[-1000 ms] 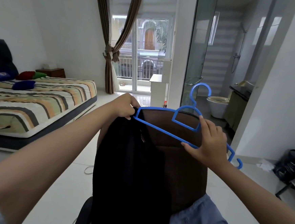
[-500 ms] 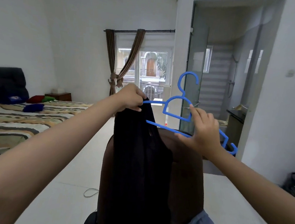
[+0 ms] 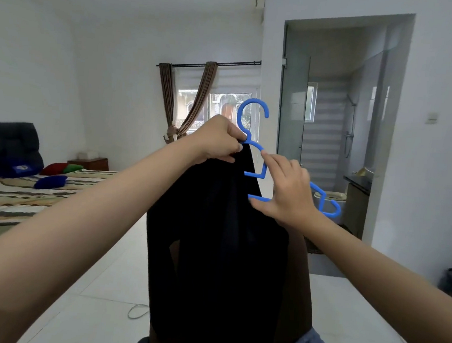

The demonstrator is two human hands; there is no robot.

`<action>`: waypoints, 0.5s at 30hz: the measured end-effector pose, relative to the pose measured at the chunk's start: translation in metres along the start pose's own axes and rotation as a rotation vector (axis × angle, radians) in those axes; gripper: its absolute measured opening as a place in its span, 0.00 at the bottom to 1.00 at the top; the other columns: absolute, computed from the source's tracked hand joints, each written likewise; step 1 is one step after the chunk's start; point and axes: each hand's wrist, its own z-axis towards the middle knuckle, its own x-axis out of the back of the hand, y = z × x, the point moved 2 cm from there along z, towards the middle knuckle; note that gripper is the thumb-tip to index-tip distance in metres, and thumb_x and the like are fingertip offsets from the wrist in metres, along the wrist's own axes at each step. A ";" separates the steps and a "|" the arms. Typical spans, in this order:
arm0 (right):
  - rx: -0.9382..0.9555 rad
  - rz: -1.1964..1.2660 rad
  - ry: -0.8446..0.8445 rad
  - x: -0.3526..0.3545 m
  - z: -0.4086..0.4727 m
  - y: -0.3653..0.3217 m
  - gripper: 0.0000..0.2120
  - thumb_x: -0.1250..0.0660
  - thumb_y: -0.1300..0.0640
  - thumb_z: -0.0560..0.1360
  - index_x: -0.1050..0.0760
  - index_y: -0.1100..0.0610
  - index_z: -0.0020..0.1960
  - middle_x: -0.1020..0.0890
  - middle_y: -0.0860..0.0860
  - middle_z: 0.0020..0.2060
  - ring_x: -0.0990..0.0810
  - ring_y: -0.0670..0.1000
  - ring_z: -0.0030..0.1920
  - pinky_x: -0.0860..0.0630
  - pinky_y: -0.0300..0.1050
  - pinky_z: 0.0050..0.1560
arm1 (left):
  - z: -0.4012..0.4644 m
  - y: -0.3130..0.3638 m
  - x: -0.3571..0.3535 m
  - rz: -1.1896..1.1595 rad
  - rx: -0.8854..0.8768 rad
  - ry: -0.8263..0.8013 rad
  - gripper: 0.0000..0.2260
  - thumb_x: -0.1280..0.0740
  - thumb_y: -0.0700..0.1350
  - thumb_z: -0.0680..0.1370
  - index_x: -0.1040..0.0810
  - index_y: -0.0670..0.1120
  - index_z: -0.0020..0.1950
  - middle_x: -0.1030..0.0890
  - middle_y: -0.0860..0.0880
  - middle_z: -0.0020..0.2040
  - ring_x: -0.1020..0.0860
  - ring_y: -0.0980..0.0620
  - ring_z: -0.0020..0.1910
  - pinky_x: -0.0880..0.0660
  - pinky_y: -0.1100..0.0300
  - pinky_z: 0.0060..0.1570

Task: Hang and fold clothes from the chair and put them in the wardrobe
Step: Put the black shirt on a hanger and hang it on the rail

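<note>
Bedroom: striped bed point(image 3: 28, 193) left, tiled floor point(image 3: 97, 283), curtained window point(image 3: 216, 108)

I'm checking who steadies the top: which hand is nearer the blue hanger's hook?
Left. The left hand pinches the black garment right at the base of the hook; the right hand holds the blue hanger lower, around its bar.

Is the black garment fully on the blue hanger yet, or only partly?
Only partly. The black garment covers one side of the blue hanger; the other arm juts out bare beyond the right hand.
</note>
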 end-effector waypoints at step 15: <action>0.025 0.107 0.007 0.013 -0.013 0.009 0.44 0.32 0.33 0.64 0.36 0.55 0.72 0.29 0.54 0.66 0.31 0.54 0.59 0.30 0.54 0.58 | -0.007 -0.022 0.003 0.072 -0.255 0.087 0.20 0.35 0.28 0.71 0.19 0.49 0.56 0.18 0.52 0.49 0.24 0.60 0.37 0.27 0.65 0.46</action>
